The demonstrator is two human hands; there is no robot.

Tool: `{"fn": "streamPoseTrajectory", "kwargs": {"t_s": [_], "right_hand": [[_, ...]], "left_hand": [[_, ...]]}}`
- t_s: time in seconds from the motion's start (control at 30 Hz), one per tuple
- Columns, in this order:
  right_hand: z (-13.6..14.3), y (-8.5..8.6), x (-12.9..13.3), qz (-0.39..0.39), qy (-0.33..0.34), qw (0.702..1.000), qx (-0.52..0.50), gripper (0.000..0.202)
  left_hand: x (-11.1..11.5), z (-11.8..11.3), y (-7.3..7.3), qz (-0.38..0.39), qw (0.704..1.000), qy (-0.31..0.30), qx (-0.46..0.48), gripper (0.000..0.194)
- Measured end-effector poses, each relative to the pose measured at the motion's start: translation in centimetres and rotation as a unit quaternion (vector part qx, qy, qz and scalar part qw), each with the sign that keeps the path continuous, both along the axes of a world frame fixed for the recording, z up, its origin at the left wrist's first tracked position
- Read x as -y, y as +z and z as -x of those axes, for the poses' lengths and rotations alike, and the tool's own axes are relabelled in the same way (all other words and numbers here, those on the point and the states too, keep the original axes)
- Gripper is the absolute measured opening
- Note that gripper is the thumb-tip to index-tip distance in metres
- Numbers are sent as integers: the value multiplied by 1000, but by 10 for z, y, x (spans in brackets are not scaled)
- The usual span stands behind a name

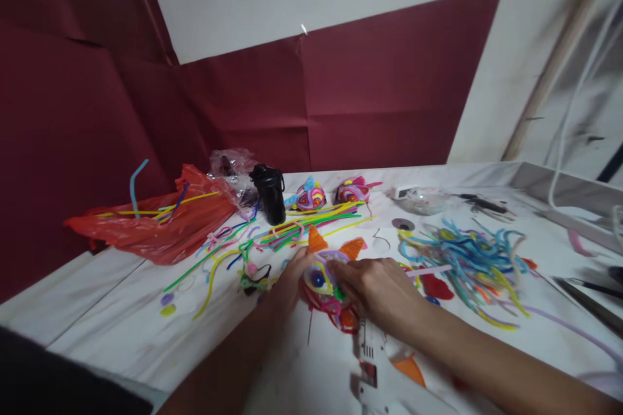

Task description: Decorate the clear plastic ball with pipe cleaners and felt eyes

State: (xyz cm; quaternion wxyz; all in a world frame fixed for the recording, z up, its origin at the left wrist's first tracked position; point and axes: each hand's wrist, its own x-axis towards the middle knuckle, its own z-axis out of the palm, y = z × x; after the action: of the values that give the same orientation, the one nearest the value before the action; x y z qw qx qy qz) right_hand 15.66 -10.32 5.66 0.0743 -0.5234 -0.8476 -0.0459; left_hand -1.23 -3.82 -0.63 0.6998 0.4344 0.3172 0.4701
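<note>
A colourful pipe-cleaner cat face (317, 280) with two orange pointed ears, a yellow-ringed blue eye and a pink nose is held over the table's front. My left hand (291, 277) grips its left edge, the fingers partly hidden behind it. On its right side, my right hand (377, 285) is closed with fingertips pressed against the face, covering the second eye area. Whether a small piece sits under those fingertips cannot be made out. Just below lies a white glue gun (382, 379), partly under my right forearm, next to an orange piece (409, 369).
A tangled heap of pipe cleaners (467, 266) lies right, a red plastic bag (160, 227) left. Behind stand a black bottle (269, 194) and two finished-looking colourful faces, one a striped face (310, 197). Dark scissors (591, 301) lie at the right edge.
</note>
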Motion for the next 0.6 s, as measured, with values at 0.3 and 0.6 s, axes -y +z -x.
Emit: {"fn": "streamPoseTrajectory", "kwargs": {"t_s": [0.3, 0.6], "right_hand": [[-6, -4, -3, 15, -12, 999, -28, 32], [-6, 4, -9, 14, 8, 1000, 6, 32]], "left_hand": [[0, -2, -4, 14, 999, 27, 24, 26], [-3, 0, -11, -18, 999, 40, 4, 26]]}}
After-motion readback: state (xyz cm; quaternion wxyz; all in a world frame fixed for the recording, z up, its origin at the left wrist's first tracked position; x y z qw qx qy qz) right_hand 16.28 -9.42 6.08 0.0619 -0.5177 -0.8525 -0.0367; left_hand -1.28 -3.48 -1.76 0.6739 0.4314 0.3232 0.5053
